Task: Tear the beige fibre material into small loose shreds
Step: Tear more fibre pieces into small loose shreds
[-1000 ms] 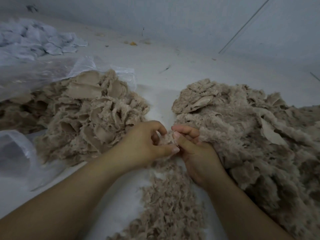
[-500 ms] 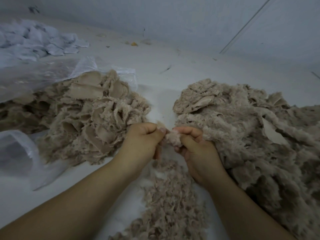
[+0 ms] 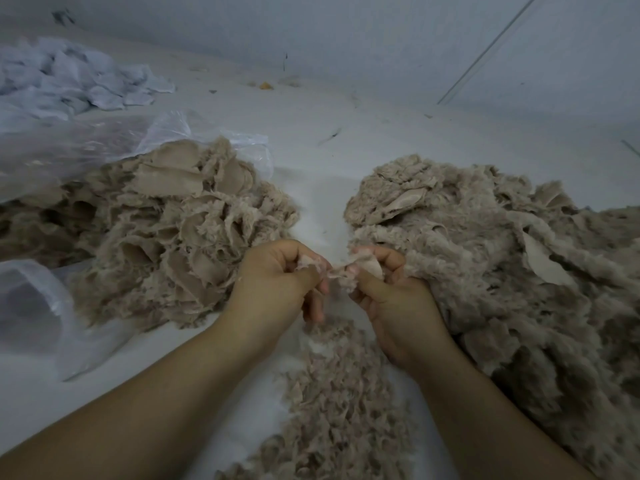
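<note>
Shredding is well under way on a pale worktop (image 3: 346, 143), where a person's left hand (image 3: 277, 285) and right hand (image 3: 391, 299) pinch opposite ends of a small piece of beige fibre (image 3: 337, 270), each grip pressed together on it with thumb against curled fingers, the scrap stretched thin between them. Directly below the hands lies a trail of small loose shreds (image 3: 332, 403), which reads as the finished output (it runs toward the bottom edge of the view, and its full extent cannot be told). To the right sits a large heap of fluffy fibre material (image 3: 502, 271), touching the right hand and wrist; to the left a second heap of flatter, coarser pieces (image 3: 166, 230) spills from a clear plastic bag (image 3: 86, 147). Judged by bulk, both heaps far outweigh the shredded trail, so most of the work appears still to come. A pile of pale blue-white scraps (image 3: 69, 77) rests at the far left, apart from the beige material and seemingly no part of this job.
</note>
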A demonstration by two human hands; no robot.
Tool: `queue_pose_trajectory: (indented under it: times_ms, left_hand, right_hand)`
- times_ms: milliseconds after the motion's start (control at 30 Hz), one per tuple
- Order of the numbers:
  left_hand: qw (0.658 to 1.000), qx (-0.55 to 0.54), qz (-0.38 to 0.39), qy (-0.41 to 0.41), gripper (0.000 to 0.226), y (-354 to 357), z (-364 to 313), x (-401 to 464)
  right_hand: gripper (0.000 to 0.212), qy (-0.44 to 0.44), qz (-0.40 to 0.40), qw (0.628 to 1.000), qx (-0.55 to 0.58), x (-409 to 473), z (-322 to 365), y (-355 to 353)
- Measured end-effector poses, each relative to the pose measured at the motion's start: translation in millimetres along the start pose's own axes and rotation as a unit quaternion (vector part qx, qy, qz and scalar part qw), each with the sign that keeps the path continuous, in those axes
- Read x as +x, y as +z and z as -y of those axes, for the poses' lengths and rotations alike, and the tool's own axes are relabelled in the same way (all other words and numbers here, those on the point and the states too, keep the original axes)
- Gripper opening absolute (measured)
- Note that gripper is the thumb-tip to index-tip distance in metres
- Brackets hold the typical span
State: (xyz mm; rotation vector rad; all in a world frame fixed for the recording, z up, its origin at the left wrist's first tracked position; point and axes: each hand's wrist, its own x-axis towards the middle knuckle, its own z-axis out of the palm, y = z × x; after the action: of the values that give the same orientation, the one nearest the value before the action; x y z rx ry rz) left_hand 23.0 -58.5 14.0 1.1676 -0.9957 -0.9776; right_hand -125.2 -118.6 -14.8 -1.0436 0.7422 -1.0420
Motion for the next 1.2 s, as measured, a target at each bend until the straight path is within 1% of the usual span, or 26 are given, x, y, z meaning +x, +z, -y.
queue_pose_trajectory:
  times_ms: [67, 100, 133, 167, 267, 300, 400, 467, 533, 600, 633, 700, 733, 767, 800, 900, 967, 1000, 1033, 1133, 1200]
  left_hand:
    - [0.998, -0.012, 0.056, -0.009, 0.019, -6, -3, 0]
    - [0.995, -0.011, 0.094, -0.018, 0.015, -9, -5, 0]
    - [0.990, -0.007, 0.138, -0.028, 0.012, -12, -6, -1]
    - [0.983, -0.004, 0.182, -0.037, 0.011, -14, -8, -1]
    - [0.958, 0.004, 0.285, -0.044, 0.008, -21, -12, -2]
    - [0.948, 0.001, 0.314, -0.046, 0.006, -23, -13, -2]
    - [0.923, 0.018, 0.378, -0.064, 0.010, -27, -17, -3]
    - [0.911, 0.060, 0.400, -0.078, 0.014, -27, -18, -4]
    - [0.910, 0.127, 0.389, -0.071, 0.023, -24, -19, -5]
    - [0.924, 0.175, 0.338, -0.034, 0.035, -19, -20, -5]
    - [0.939, 0.184, 0.291, -0.014, 0.042, -17, -20, -5]
    - [0.963, 0.211, 0.165, 0.011, 0.053, -12, -16, -2]
    - [0.967, 0.226, 0.118, 0.010, 0.053, -9, -15, 0]
    - [0.969, 0.228, 0.095, -0.002, 0.050, -5, -15, 2]
    - [0.971, 0.218, 0.092, -0.019, 0.045, -1, -14, 3]
    - [0.973, 0.173, 0.130, -0.080, 0.032, 4, -11, 2]
    - [0.971, 0.167, 0.143, -0.090, 0.030, 5, -8, 1]
    - [0.973, 0.161, 0.138, -0.086, 0.030, 5, -7, 1]
    - [0.977, 0.152, 0.126, -0.083, 0.032, 5, -6, 2]
    - [0.985, 0.116, 0.095, -0.091, 0.035, 4, -5, 4]
    - [0.988, 0.065, 0.089, -0.105, 0.032, 5, -3, 3]
  right_hand:
    - [0.011, -0.002, -0.014, 1.000, 0.004, 0, 0, 0]
    - [0.005, -0.001, -0.017, 1.000, 0.006, 0, 0, 0]
    - [0.003, -0.001, -0.019, 1.000, 0.009, -1, 0, 0]
    - [0.004, -0.003, -0.020, 1.000, 0.009, -2, 1, 1]
    - [0.031, -0.010, -0.013, 1.000, 0.008, -4, 1, 3]
    - [0.036, -0.008, -0.014, 1.000, 0.018, -4, 2, 3]
    - [0.039, -0.006, -0.017, 0.998, 0.057, -2, 4, 1]
    - [0.028, -0.006, -0.003, 1.000, 0.023, -4, 4, 2]
    - [0.017, -0.002, -0.004, 1.000, -0.021, -5, 3, 3]
    - [0.011, -0.003, -0.005, 1.000, -0.029, -6, 4, 5]
    - [0.007, -0.001, -0.001, 1.000, -0.019, -6, 4, 5]
    - [0.005, 0.004, 0.019, 1.000, -0.019, -6, 6, 5]
    - [0.007, 0.005, 0.028, 0.999, -0.038, -8, 8, 6]
    - [0.011, 0.003, 0.039, 0.997, -0.060, -9, 9, 7]
    - [0.012, -0.001, 0.051, 0.996, -0.072, -9, 9, 7]
    - [0.007, 0.005, 0.059, 0.997, -0.054, -9, 7, 6]
    - [0.018, 0.013, 0.066, 0.997, -0.031, -8, 6, 4]
    - [0.025, 0.019, 0.069, 0.997, -0.024, -8, 6, 4]
    - [0.026, 0.020, 0.068, 0.997, -0.033, -7, 6, 3]
    - [0.011, -0.003, 0.061, 0.991, -0.116, -6, 7, 5]
    - [0.013, 0.001, 0.026, 0.994, -0.107, -4, 5, 4]
